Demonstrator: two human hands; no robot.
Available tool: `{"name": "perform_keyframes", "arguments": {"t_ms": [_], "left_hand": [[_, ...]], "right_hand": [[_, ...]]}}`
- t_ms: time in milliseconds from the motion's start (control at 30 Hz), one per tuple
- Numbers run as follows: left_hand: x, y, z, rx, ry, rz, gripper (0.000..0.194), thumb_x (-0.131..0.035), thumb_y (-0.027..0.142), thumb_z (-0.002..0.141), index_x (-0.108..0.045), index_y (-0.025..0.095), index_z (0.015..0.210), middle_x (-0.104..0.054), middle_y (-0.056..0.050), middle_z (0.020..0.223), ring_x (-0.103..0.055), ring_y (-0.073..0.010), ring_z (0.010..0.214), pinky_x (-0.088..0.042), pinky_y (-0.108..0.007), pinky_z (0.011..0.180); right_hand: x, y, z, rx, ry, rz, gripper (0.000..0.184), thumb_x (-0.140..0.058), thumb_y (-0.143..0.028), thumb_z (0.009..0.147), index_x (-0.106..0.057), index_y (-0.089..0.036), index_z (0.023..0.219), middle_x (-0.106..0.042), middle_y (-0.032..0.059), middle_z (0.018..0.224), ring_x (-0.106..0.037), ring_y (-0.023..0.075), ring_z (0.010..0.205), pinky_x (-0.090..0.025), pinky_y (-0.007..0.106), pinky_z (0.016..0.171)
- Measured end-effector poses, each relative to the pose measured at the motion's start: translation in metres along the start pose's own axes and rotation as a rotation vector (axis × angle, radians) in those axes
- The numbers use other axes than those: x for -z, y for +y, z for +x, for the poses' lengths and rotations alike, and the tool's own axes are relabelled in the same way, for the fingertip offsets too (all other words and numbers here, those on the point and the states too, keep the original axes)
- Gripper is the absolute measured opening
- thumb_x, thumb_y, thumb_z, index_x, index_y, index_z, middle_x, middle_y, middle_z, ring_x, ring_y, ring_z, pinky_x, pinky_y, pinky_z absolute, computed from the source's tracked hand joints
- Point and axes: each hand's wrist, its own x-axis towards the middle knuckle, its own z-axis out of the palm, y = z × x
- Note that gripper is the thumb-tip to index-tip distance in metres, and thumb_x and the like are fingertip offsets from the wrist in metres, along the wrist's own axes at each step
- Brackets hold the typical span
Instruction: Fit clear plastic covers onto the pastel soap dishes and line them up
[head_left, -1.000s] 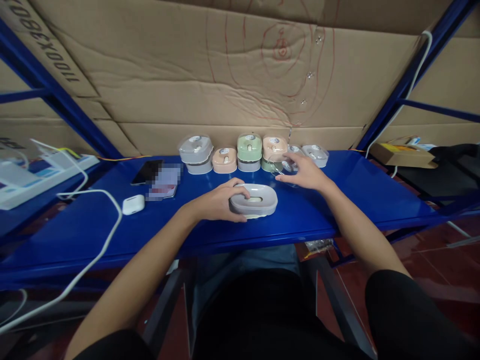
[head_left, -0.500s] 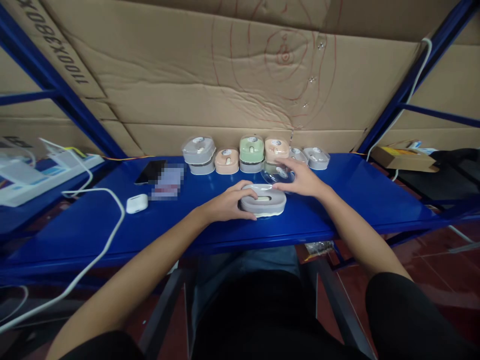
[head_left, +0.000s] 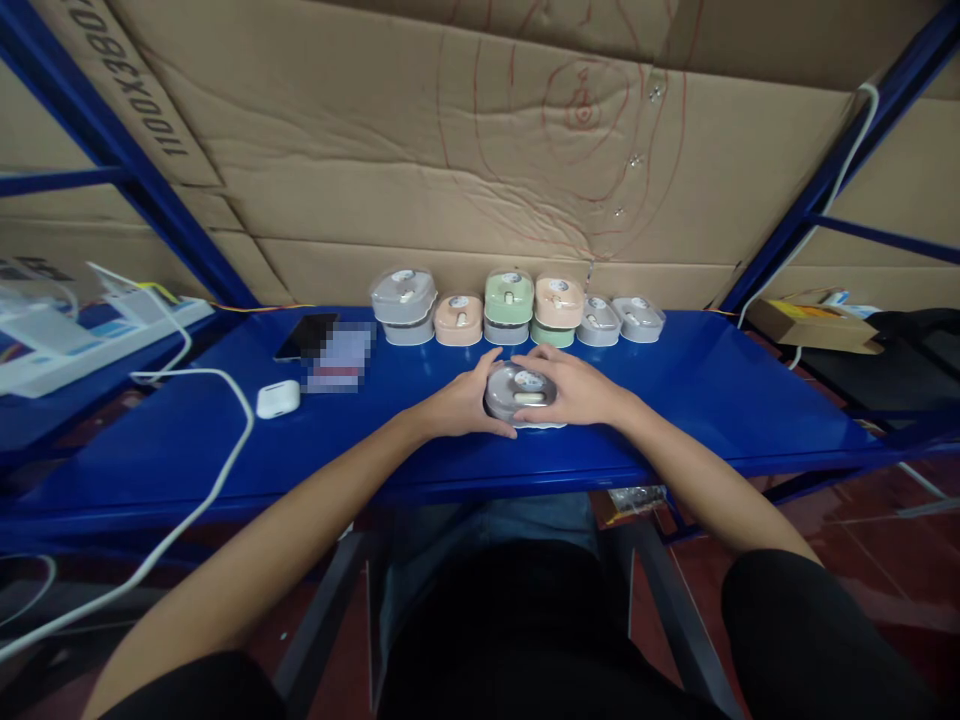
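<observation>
Left hand (head_left: 461, 403) and right hand (head_left: 570, 390) meet on a lidded soap dish (head_left: 523, 392)

The dish sits on the blue metal bench (head_left: 697, 400), out in front of the row and near the bench's front edge. Its clear lid shows a round label and a pale tab inside. The grip is closed on it from both sides: the left hand curves around the left end, while the right lies across the lid's right half, and the fingertips of the two nearly meet on top.

Behind it, along the cardboard wall (head_left: 375, 170), stand a grey stack (head_left: 403, 308), a peach dish (head_left: 458, 320), a green dish on a grey one (head_left: 508, 305), a peach dish on a green one (head_left: 559, 310) and two grey dishes (head_left: 598, 321) (head_left: 638, 319). Further left lie a phone (head_left: 306, 335), a card (blurred, unreadable) (head_left: 339, 357) and a white earbud case (head_left: 278, 398) beside a white cable (head_left: 225, 385)
</observation>
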Motion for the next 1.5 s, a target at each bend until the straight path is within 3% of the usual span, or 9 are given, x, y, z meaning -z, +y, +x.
{"name": "perform_keyframes", "arguments": {"t_ms": [233, 533, 733, 867, 1000, 1100, 1267, 1400, 1500], "left_hand": [[0.037, -0.003, -0.003, -0.054, 0.029, 0.102, 0.127, -0.101, 0.065, 0.065, -0.044, 0.018, 0.169, -0.055, -0.027, 0.173, -0.054, -0.0472, 0.161, -0.044, -0.062, 0.131], [0.029, -0.006, -0.003, -0.071, -0.019, 0.11, 0.12, -0.1, 0.062, 0.066, -0.048, 0.02, 0.165, -0.067, -0.023, 0.162, -0.065, -0.0437, 0.151, -0.052, -0.055, 0.124], [0.059, -0.005, 0.012, -0.166, 0.207, 0.232, 0.072, -0.071, 0.057, 0.097, -0.057, 0.017, 0.155, -0.064, -0.021, 0.163, -0.062, -0.039, 0.152, -0.047, -0.057, 0.129], [0.059, -0.012, 0.043, -0.098, 0.293, 0.55, 0.072, -0.068, 0.039, 0.093, -0.053, 0.008, 0.156, -0.053, -0.03, 0.169, -0.044, -0.0482, 0.164, -0.033, -0.063, 0.137], [0.047, -0.022, 0.062, 0.021, 0.276, 0.638, 0.082, -0.073, 0.033, 0.088, -0.046, 0.0, 0.159, -0.047, -0.038, 0.169, -0.034, -0.0573, 0.167, -0.026, -0.07, 0.137], [0.04, -0.022, 0.055, 0.043, 0.283, 0.679, 0.081, -0.074, 0.037, 0.091, -0.046, 0.005, 0.16, -0.051, -0.034, 0.167, -0.037, -0.0565, 0.164, -0.029, -0.069, 0.134], [0.028, 0.0, 0.016, 0.023, 0.316, 0.734, 0.072, -0.078, 0.048, 0.092, -0.057, 0.01, 0.15, -0.062, -0.031, 0.15, -0.05, -0.0571, 0.149, -0.04, -0.07, 0.126], [0.009, 0.018, -0.012, 0.08, 0.463, 0.682, 0.063, -0.075, 0.058, 0.097, -0.061, 0.015, 0.142, -0.063, -0.029, 0.142, -0.061, -0.0538, 0.134, -0.054, -0.069, 0.11], [-0.005, 0.025, -0.025, 0.151, 0.495, 0.709, 0.066, -0.075, 0.059, 0.096, -0.061, 0.015, 0.143, -0.061, -0.032, 0.149, -0.062, -0.0563, 0.13, -0.062, -0.068, 0.096]], "right_hand": [[-0.001, -0.017, 0.006, -0.088, -0.054, -0.131, 0.091, -0.08, -0.074, 0.092, -0.058, -0.03, 0.168, -0.07, 0.0156, 0.13, -0.072, 0.0428, 0.121, -0.062, 0.057, 0.099], [-0.008, -0.018, 0.011, -0.084, -0.063, -0.162, 0.098, -0.082, -0.072, 0.09, -0.053, -0.029, 0.173, -0.069, 0.0176, 0.133, -0.069, 0.0436, 0.122, -0.061, 0.057, 0.1], [0.016, 0.006, -0.035, 0.002, -0.128, -0.034, 0.115, -0.096, -0.061, 0.081, -0.043, -0.033, 0.179, -0.062, 0.0165, 0.155, -0.064, 0.0424, 0.139, -0.055, 0.06, 0.119], [0.043, 0.02, -0.087, -0.108, -0.157, -0.004, 0.117, -0.097, -0.057, 0.079, -0.042, -0.038, 0.18, -0.064, 0.0129, 0.15, -0.07, 0.0393, 0.131, -0.06, 0.058, 0.114], [0.063, 0.062, -0.135, -0.277, -0.036, -0.064, 0.113, -0.096, -0.062, 0.077, -0.047, -0.038, 0.176, -0.067, 0.0127, 0.144, -0.073, 0.0393, 0.123, -0.06, 0.06, 0.111], [0.081, 0.117, -0.158, -0.59, 0.112, -0.23, 0.109, -0.098, -0.062, 0.073, -0.056, -0.032, 0.169, -0.072, 0.0136, 0.125, -0.076, 0.0409, 0.108, -0.06, 0.061, 0.101], [0.118, 0.201, -0.155, -1.216, 0.288, -0.386, 0.099, -0.098, -0.057, 0.083, -0.062, -0.008, 0.16, -0.06, 0.0482, 0.148, -0.067, 0.0542, 0.136, -0.049, 0.057, 0.102], [0.133, 0.237, -0.121, -1.226, 0.462, -0.272, 0.068, -0.061, -0.05, 0.113, -0.063, 0.003, 0.156, -0.059, 0.05, 0.152, -0.062, 0.0468, 0.147, -0.044, 0.052, 0.106], [0.129, 0.253, -0.094, -1.135, 0.512, -0.253, 0.054, -0.052, -0.036, 0.114, -0.069, 0.006, 0.144, -0.067, 0.0467, 0.143, -0.069, 0.0381, 0.135, -0.046, 0.046, 0.102]]}}
